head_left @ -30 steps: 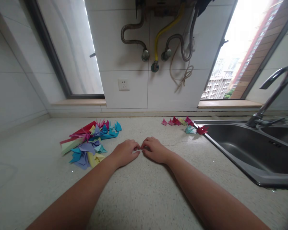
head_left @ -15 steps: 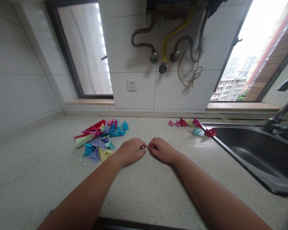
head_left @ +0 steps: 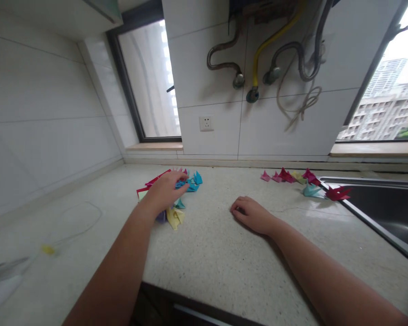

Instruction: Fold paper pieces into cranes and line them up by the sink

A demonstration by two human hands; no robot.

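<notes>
My left hand (head_left: 164, 189) is over a pile of coloured origami pieces at the left, thumb and fingers apart; whether it touches the paper I cannot tell. Blue folded pieces (head_left: 194, 182) stick out past its fingertips, and a pale yellow one (head_left: 175, 218) lies below its palm. Much of the pile is hidden under the hand. My right hand (head_left: 252, 215) rests on the worktop, its fingers curled in and nothing seen in them. Beyond it, to the right, stands a row of small folded pieces, among them a pink one (head_left: 265, 175), a pale teal one (head_left: 311, 190) and a red one (head_left: 337, 194).
The speckled worktop (head_left: 211, 253) runs back to a tiled wall with a socket (head_left: 206, 123). A steel sink (head_left: 387, 208) is set in at the right. Pipes (head_left: 255, 68) hang at the back. A blurred yellow item (head_left: 48, 249) lies far left.
My left hand has moved left from beside my right hand to the origami pile. My right hand keeps its curled pose on the worktop. The view has turned left.
</notes>
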